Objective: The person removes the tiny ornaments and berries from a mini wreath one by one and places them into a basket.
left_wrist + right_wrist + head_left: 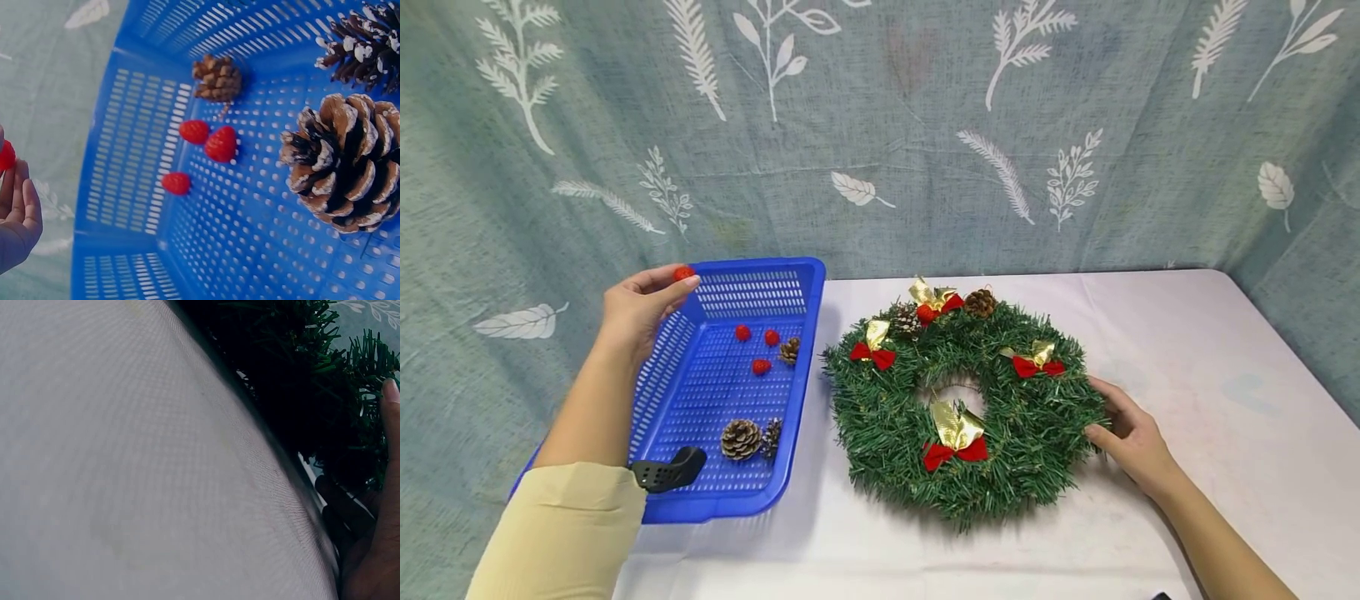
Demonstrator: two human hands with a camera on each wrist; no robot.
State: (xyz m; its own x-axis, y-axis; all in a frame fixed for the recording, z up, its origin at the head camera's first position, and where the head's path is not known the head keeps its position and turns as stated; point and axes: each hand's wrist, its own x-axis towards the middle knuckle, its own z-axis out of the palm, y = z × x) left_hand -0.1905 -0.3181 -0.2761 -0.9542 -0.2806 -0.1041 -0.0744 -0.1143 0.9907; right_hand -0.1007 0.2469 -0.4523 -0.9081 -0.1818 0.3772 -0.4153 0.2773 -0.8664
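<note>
Above the far left corner of the blue basket [807, 367], my left hand [636, 312] pinches a red artificial berry [683, 273] between thumb and fingertips. The left wrist view shows this hand [17, 215] at its left edge, the berry partly cut off. On the table to the right lies a green wreath [880, 417] with red and gold bows [955, 452], pinecones [981, 303] and a red berry [927, 314] on its upper part. My right hand [1138, 437] grips the wreath's right edge, thumb on top and fingers partly hidden beneath the greenery.
Inside the basket are three loose red berries [221, 144], a small brown pinecone [217, 79], a large pinecone [347, 162] and a white-tipped dark pinecone [369, 50]. A patterned curtain [895, 167] hangs behind the white-covered table [1217, 358].
</note>
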